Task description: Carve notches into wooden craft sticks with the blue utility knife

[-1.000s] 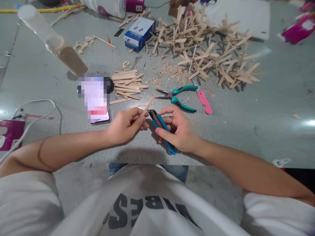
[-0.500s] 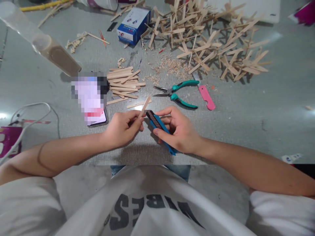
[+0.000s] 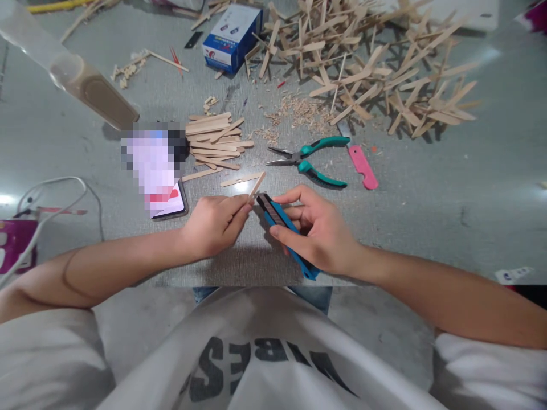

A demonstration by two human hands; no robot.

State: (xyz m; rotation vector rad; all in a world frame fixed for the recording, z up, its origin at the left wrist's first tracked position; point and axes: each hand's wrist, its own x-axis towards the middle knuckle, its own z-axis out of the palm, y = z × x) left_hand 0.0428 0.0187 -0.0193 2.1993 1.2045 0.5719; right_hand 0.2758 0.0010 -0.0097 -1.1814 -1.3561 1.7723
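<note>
My left hand (image 3: 220, 223) pinches a wooden stick (image 3: 258, 183), whose free end points up and to the right. My right hand (image 3: 318, 228) is wrapped round a blue and black utility knife (image 3: 285, 228). The knife's tip is close beside the stick; whether the blade touches it is too small to tell. Just beyond my hands, a loose stick (image 3: 241, 180) lies on the grey table (image 3: 213, 270). Green-handled pliers (image 3: 299, 159) rest past my right hand, with their jaws apart.
A pile of sticks (image 3: 217, 139) lies beside a phone (image 3: 171, 208). Farther back are a blue and white box (image 3: 233, 40), wood shavings (image 3: 299, 114) and a heap of crossed sticks (image 3: 363, 74). A pink-handled knife (image 3: 362, 165) sits right of the pliers.
My right hand has shifted slightly right and down with the utility knife. The stick in my left hand has turned and moved a little to the right.
</note>
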